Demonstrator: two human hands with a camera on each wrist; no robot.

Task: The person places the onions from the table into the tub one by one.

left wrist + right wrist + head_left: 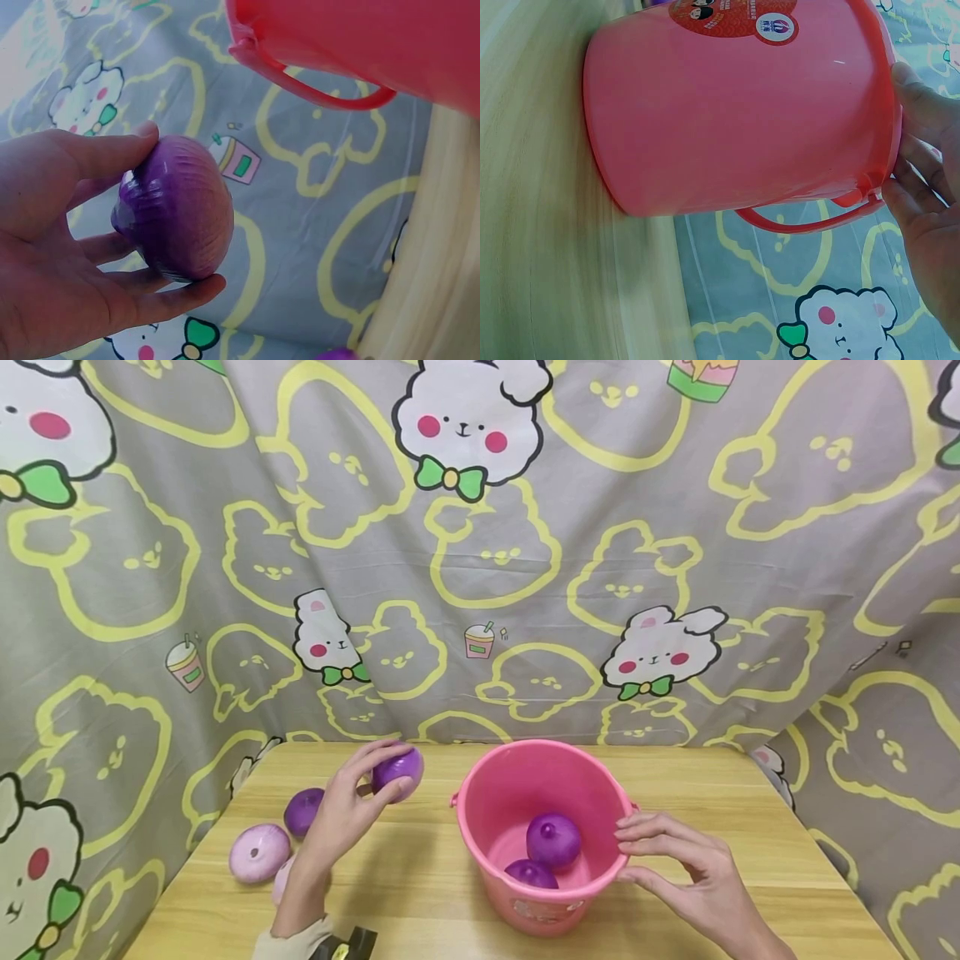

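My left hand (352, 806) holds a purple onion (400, 772) above the table, left of the bucket. In the left wrist view the thumb and fingers lie round that onion (180, 210), which has a paler side facing away from the palm. A pink bucket (510, 902) stands upright on the table with two dark purple onions (553, 841) inside. At its right rim, my right hand (693, 868) grips with thumb and fingertips. The right wrist view shows the bucket's outer wall (735, 120) and these fingers at its rim.
Left of my left forearm lie a dark purple onion (303, 812) and a pale pink onion (259, 853). Another pale onion (282, 881) is partly hidden by the arm. The wooden table (420, 893) ends at a patterned curtain (517, 560). The bucket's handle (802, 225) hangs down.
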